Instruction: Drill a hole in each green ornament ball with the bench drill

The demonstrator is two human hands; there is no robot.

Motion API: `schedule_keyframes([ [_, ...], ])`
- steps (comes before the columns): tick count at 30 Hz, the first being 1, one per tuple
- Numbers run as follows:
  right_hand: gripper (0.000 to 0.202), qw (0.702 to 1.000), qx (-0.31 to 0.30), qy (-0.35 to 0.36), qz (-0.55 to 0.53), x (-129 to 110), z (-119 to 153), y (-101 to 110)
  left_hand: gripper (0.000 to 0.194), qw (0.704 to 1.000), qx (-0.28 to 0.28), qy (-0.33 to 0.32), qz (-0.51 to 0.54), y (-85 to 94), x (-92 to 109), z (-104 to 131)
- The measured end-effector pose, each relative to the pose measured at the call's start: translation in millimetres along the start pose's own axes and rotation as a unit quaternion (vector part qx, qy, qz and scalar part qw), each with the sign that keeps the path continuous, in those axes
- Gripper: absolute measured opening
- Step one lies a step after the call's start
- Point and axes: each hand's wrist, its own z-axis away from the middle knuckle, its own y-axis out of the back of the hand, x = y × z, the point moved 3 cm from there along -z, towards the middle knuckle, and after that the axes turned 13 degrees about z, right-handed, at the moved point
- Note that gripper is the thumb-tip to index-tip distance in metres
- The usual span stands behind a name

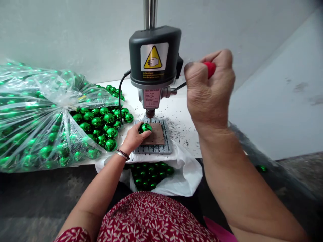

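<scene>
A small bench drill press (155, 57) with a dark head and a yellow warning sticker stands in front of me. My left hand (136, 135) grips a shiny green ball ornament (146, 127) on a brown board (157, 134) over the grey drill base (165, 148). Right above the ball is the drill bit (150, 120); whether it touches the ball I cannot tell. My right hand (211, 89), raised at the right of the drill, is closed around the red knob (211, 69) of the feed lever (181, 86).
A clear plastic bag (63, 101) full of green balls lies on the left, with loose balls (109, 118) spilling from its mouth. Dark shavings dot the white table (186, 114). Below its front edge, a white bag (188, 176) holds more balls. One ball (261, 168) lies at lower right.
</scene>
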Motion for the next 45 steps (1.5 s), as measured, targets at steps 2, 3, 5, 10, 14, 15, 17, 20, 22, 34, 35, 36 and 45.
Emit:
schedule_keyframes([
  [2,0.022,1.000,-0.008,-0.014,-0.003,-1.5,0.3,0.6,0.050,0.999,-0.008,-0.004,-0.031,-2.7,4.2,0.3],
  [3,0.023,1.000,-0.011,-0.022,-0.006,-2.0,0.5,0.9,0.051,0.999,-0.009,-0.010,-0.044,-3.9,5.8,0.1],
  [5,0.025,0.999,-0.014,-0.031,-0.018,-2.4,0.7,1.5,0.054,0.997,-0.010,-0.032,-0.066,-5.6,8.1,-0.5],
  [10,0.022,0.999,-0.007,-0.016,-0.031,-3.6,1.4,3.1,0.058,0.994,-0.020,-0.064,-0.084,-5.4,8.4,-3.9],
  [14,0.024,0.999,-0.010,-0.033,-0.023,-5.5,1.5,3.6,0.061,0.996,-0.048,-0.057,-0.056,-1.8,6.1,-9.4],
  [15,0.025,0.999,-0.010,-0.035,-0.019,-5.0,1.7,3.4,0.062,0.996,-0.055,-0.051,-0.043,-1.4,4.8,-10.9],
  [17,0.023,1.000,-0.003,-0.021,-0.011,-2.1,2.9,2.7,0.064,0.997,-0.070,-0.034,-0.007,-2.5,0.9,-13.6],
  [20,0.018,0.998,0.031,0.055,0.004,5.7,7.9,2.3,0.071,0.995,-0.079,-0.006,0.055,-7.5,-6.0,-15.8],
  [22,0.020,0.992,0.059,0.107,0.012,11.1,13.3,3.2,0.072,0.994,-0.077,-0.003,0.080,-11.1,-8.4,-15.9],
  [34,0.010,0.990,0.068,0.102,0.067,18.0,32.1,11.8,0.067,0.997,-0.075,-0.026,0.015,-14.1,-7.5,-11.6],
  [35,0.010,0.990,0.069,0.106,0.070,19.1,33.5,11.7,0.067,0.997,-0.072,-0.029,0.014,-14.4,-8.6,-11.7],
  [36,0.009,0.989,0.071,0.108,0.071,20.4,35.2,11.6,0.067,0.997,-0.067,-0.032,0.015,-14.6,-9.7,-11.8],
  [45,0.008,0.985,0.118,0.118,0.048,33.3,54.4,5.3,0.061,0.997,-0.060,-0.039,0.000,-15.0,-10.0,-11.0],
])
